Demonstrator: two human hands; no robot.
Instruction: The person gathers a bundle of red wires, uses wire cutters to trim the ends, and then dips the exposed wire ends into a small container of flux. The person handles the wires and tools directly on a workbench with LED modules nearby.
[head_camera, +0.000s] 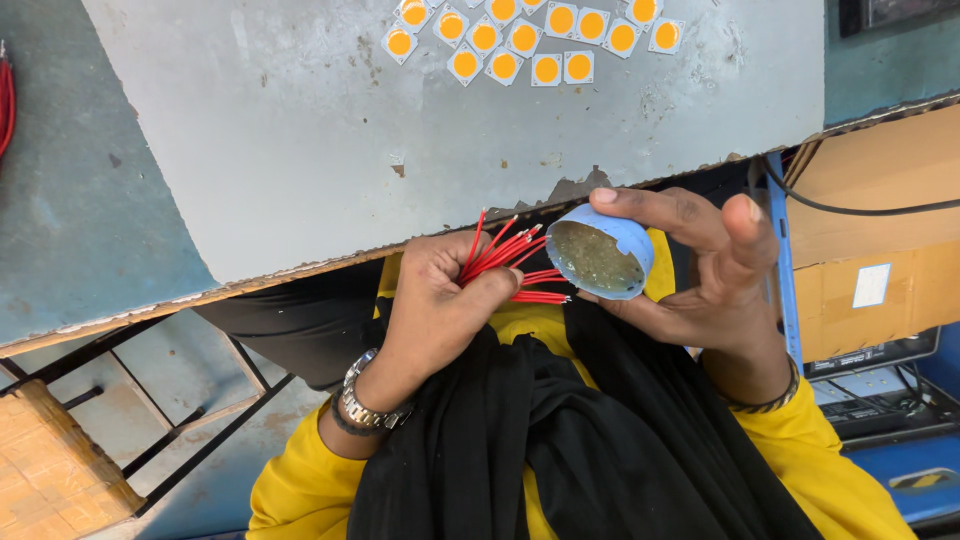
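I see my left hand (435, 300) closed around a bundle of thin red insulated wires (505, 262), their stripped ends fanning out toward the right. My right hand (705, 270) grips a small round light-blue plastic cap (603, 255) between thumb and fingers, its open side tilted toward the wires and almost touching their tips. Both hands hover over my lap, above black cloth (560, 440) and yellow clothing, just below the worn grey metal tabletop (300, 140). Small square white chips with round yellow centres (530, 35) lie well apart at the tabletop's far edge
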